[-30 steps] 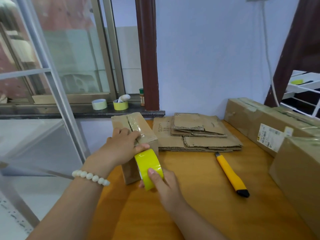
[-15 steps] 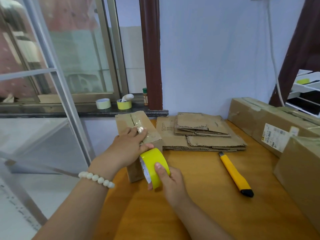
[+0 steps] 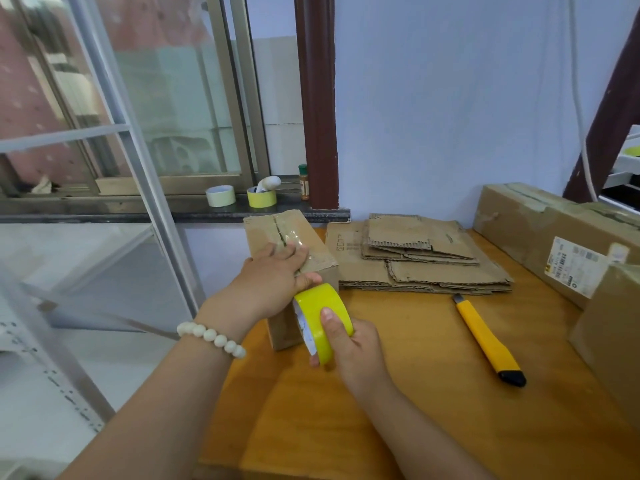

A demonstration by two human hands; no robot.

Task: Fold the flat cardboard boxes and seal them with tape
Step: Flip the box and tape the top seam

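Your wooden table carries a small made-up box at its far left corner, standing just beside a stack of flat cardboard that lies against the wall. A yellow knife lies near the stack, its blade end toward it. Along your right edge sit a long carton and, nearer you, a second carton

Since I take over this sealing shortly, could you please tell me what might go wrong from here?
The small brown cardboard box stands at the wooden table's left edge; a tug on the yellow tape roll could drag it off, though the left hand presses its top. The right hand grips the roll and the yellow utility knife lies apart to the right, so cutting means letting go; the tape may slacken.
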